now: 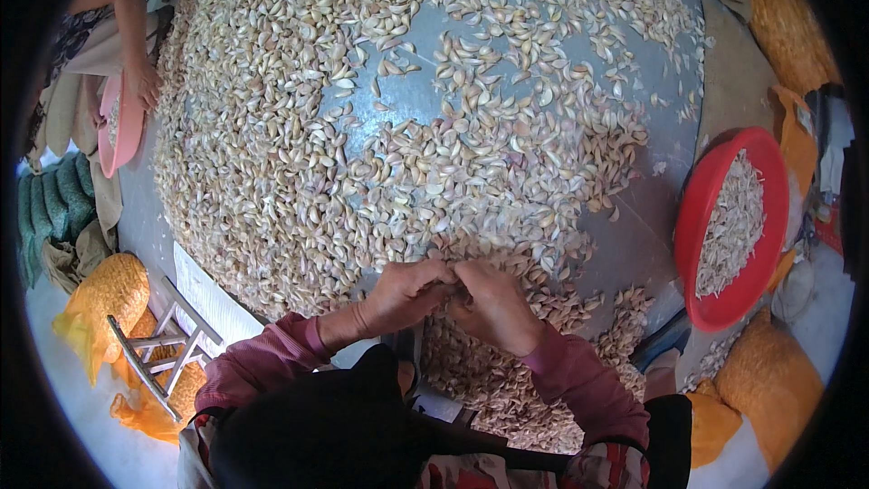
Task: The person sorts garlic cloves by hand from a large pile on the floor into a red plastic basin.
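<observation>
My left hand (411, 295) and my right hand (499, 305) meet over the near edge of a wide spread of garlic cloves (271, 149). Their fingers are curled and the fingertips touch or nearly touch. Whatever lies between them is too small or too covered to make out. Browner garlic cloves (502, 394) are heaped below my right wrist, close to my body. The spread rests on a grey tabletop (624, 231), which shows through in patches.
A red plastic basin (689, 231) of pale dry scraps stands at right. At left, another person's hand (142, 83) touches a pink basin (132, 132). A wooden stool (156, 346), orange mesh sacks (767, 380) and green mesh sacks (58, 200) surround the table.
</observation>
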`<state>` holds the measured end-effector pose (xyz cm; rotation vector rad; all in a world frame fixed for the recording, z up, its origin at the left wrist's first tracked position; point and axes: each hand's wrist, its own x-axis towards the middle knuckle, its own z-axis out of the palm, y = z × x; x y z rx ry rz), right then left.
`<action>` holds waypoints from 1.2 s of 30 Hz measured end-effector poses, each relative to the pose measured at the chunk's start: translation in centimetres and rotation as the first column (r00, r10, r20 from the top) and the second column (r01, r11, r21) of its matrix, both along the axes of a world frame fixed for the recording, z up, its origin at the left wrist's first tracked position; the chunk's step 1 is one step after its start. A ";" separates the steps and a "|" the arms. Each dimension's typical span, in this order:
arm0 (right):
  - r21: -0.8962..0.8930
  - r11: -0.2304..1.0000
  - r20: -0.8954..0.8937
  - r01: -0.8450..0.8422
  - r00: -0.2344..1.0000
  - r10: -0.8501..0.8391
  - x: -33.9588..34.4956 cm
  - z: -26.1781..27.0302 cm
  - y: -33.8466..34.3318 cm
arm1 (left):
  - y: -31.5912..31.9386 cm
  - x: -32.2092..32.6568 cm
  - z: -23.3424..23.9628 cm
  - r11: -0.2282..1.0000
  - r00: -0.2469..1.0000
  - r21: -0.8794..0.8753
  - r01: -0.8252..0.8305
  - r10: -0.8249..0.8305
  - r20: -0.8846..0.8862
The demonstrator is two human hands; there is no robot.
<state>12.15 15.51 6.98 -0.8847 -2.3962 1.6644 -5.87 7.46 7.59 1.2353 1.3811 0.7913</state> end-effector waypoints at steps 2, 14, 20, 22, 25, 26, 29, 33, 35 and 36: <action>-0.005 1.000 -0.065 -0.007 0.998 0.007 0.4 -1.2 -0.3 | 0.0 -0.1 0.3 1.000 1.000 0.010 0.004 -0.005 0.028; -0.229 0.973 -0.016 0.033 0.999 -0.037 0.3 0.2 0.4 | -1.5 -0.6 -1.0 0.922 0.950 -0.381 -0.063 0.173 0.260; -0.275 0.961 0.039 0.034 0.999 -0.024 0.9 -0.1 1.0 | -0.7 -1.0 -0.5 0.975 0.990 -0.222 0.019 0.013 0.141; -0.298 0.954 0.025 0.034 0.999 -0.028 1.2 -0.2 0.9 | -0.6 -0.9 -0.7 0.991 0.997 -0.112 0.069 -0.064 0.049; -0.290 0.956 -0.034 0.045 0.998 -0.057 1.7 -0.6 0.6 | -0.3 -0.6 -0.7 0.992 0.992 -0.029 0.123 -0.124 -0.031; -0.292 0.956 -0.023 0.031 0.999 -0.040 1.9 -0.5 0.9 | -0.1 -0.4 -0.6 0.991 0.990 -0.014 0.136 -0.137 -0.046; -0.298 0.953 -0.008 0.054 0.998 -0.059 2.3 0.1 0.9 | 0.5 0.1 -0.2 0.987 0.987 0.013 0.161 -0.161 -0.009; -0.098 0.995 -0.014 0.032 0.999 -0.034 2.5 0.3 0.3 | 0.3 0.8 0.0 0.978 0.977 -0.025 0.206 -0.207 -0.059; -0.121 0.990 -0.047 0.078 0.995 -0.084 2.8 -0.3 -0.1 | 0.6 1.2 0.7 0.964 0.961 -0.024 0.264 -0.265 -0.077; -0.132 0.987 -0.068 0.096 0.992 -0.106 2.8 -0.4 -0.2 | 0.6 1.3 0.6 0.967 0.964 -0.005 0.256 -0.256 -0.071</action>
